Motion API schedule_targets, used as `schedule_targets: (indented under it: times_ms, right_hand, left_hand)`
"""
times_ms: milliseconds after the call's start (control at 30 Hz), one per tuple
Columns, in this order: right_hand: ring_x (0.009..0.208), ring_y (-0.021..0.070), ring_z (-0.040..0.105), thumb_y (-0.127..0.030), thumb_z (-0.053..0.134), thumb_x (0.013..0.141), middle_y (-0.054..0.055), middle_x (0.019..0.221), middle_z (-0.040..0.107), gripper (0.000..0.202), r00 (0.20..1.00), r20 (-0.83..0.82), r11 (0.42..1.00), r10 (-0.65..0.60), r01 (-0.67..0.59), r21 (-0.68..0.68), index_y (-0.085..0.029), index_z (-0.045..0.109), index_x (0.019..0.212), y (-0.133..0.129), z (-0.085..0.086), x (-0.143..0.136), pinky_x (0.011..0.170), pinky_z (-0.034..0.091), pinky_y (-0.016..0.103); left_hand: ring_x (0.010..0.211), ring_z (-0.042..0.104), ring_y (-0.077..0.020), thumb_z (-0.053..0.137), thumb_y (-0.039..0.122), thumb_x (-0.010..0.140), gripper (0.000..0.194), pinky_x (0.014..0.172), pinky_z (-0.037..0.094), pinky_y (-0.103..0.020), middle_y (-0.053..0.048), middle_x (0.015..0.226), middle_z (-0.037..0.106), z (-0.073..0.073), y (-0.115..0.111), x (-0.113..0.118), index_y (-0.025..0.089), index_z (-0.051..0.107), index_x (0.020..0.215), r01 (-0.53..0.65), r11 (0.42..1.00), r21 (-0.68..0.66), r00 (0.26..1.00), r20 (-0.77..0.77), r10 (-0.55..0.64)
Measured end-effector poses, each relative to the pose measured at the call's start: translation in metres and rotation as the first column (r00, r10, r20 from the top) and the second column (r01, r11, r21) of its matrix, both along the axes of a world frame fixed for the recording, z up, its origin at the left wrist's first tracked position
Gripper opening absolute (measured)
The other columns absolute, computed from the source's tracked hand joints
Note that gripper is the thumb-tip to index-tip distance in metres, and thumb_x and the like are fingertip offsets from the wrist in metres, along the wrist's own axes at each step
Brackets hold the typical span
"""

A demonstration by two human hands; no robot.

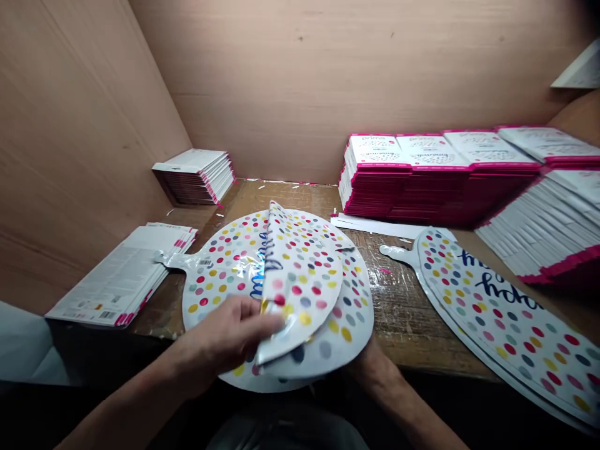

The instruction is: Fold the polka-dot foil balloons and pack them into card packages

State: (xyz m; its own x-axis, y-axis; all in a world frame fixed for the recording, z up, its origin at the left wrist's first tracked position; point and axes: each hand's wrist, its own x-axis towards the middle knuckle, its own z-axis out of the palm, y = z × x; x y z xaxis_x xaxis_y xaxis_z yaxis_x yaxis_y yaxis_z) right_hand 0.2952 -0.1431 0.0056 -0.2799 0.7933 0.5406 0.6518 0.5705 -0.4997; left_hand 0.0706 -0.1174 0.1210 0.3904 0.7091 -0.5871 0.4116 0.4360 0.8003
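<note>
A flat round foil balloon (220, 275) with coloured dots and blue lettering lies near the table's front edge, its neck pointing left. Part of the dotted foil is folded over toward the right. My left hand (234, 325) pinches the folded layer at its lower left edge, thumb on top. Under the right side of the foil is my right hand (368, 359); its fingers are hidden beneath the sheet.
More dotted balloons (506, 325) lie stacked at the right, overhanging the front edge. Pink-edged packets (398, 187) stand in rows at the back right. Other packet stacks (197, 175) are at the back left and a card pile (117, 275) at the left. Wooden panels enclose the table (398, 312).
</note>
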Motion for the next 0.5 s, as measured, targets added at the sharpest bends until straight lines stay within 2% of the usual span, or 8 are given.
schedule_targets:
  times_ms: [67,133,167,233,300,333,400,500]
  right_hand:
    - [0.077,0.0237,0.069,-0.023,0.056,0.081,0.006,0.086,0.072,0.024,0.988,0.069,0.99,-0.14,0.141,-0.004,-0.021,0.066,0.103,-0.002,-0.009,0.043,0.066,0.06,0.032]
    - [0.069,0.0237,0.067,-0.02,0.052,0.077,0.008,0.079,0.071,0.018,0.948,0.197,0.968,-0.249,0.247,0.036,-0.02,0.067,0.088,-0.005,-0.013,0.074,0.06,0.057,0.032]
    - [0.069,0.0234,0.067,-0.018,0.05,0.076,0.009,0.079,0.07,0.019,0.93,0.256,0.965,-0.262,0.255,0.059,-0.019,0.067,0.084,-0.006,-0.014,0.082,0.06,0.056,0.032]
    - [0.07,0.0228,0.067,-0.013,0.046,0.077,0.009,0.078,0.069,0.021,0.913,0.335,0.972,-0.234,0.209,0.111,-0.018,0.066,0.08,-0.007,-0.015,0.09,0.061,0.054,0.031]
    - [0.069,0.0221,0.066,-0.012,0.044,0.08,0.009,0.076,0.067,0.021,0.899,0.375,0.971,-0.225,0.177,0.159,-0.017,0.064,0.079,-0.006,-0.016,0.09,0.06,0.053,0.031]
    - [0.067,0.0217,0.066,-0.012,0.044,0.082,0.009,0.076,0.067,0.02,0.888,0.383,0.964,-0.254,0.2,0.177,-0.017,0.063,0.079,-0.005,-0.017,0.089,0.058,0.053,0.03]
    - [0.073,0.0232,0.066,-0.017,0.046,0.087,0.013,0.088,0.067,0.017,0.846,0.36,0.917,-0.393,0.331,0.223,-0.015,0.063,0.09,-0.004,-0.02,0.091,0.058,0.054,0.032]
    - [0.11,0.0337,0.062,-0.02,0.05,0.091,0.023,0.125,0.057,0.038,0.782,0.291,0.826,-0.551,0.464,0.32,-0.009,0.052,0.128,0.003,-0.02,0.099,0.078,0.058,0.042]
  left_hand:
    - [0.042,0.033,-0.0071,0.065,0.065,0.07,0.054,0.042,0.02,-0.022,0.004,0.045,0.042,-0.019,-0.002,-0.017,0.017,0.051,0.051,0.199,0.974,0.105,0.95,-0.263,-0.166]
    - [0.051,0.049,-0.0128,0.064,0.068,0.071,0.051,0.048,0.032,-0.024,0.0,0.054,0.056,-0.033,0.004,-0.025,0.018,0.06,0.058,0.283,0.905,0.318,0.86,-0.501,-0.093]
    - [0.06,0.058,-0.0172,0.062,0.067,0.073,0.05,0.054,0.04,-0.026,-0.002,0.064,0.064,-0.038,0.01,-0.023,0.018,0.065,0.067,0.29,0.835,0.468,0.83,-0.557,0.024]
    - [0.093,0.066,-0.0261,0.054,0.063,0.082,0.051,0.078,0.051,-0.035,-0.009,0.1,0.073,-0.049,0.027,-0.011,0.018,0.069,0.099,0.296,0.597,0.745,0.827,-0.513,0.231]
    - [0.128,0.052,-0.03,0.045,0.057,0.09,0.06,0.104,0.043,-0.043,-0.015,0.136,0.059,-0.066,0.045,0.007,0.014,0.056,0.13,0.344,0.378,0.86,0.869,-0.444,0.22]
    - [0.138,0.041,-0.0305,0.041,0.057,0.092,0.066,0.11,0.038,-0.045,-0.017,0.147,0.048,-0.076,0.053,0.016,0.011,0.047,0.139,0.394,0.336,0.856,0.871,-0.464,0.16]
    - [0.146,0.027,-0.0327,0.038,0.061,0.093,0.076,0.116,0.03,-0.05,-0.02,0.156,0.033,-0.097,0.063,0.031,0.008,0.036,0.147,0.515,0.33,0.791,0.832,-0.554,0.028]
    - [0.148,0.018,-0.035,0.037,0.068,0.09,0.084,0.119,0.02,-0.054,-0.02,0.159,0.024,-0.117,0.067,0.04,0.01,0.032,0.15,0.617,0.308,0.724,0.776,-0.624,-0.091]
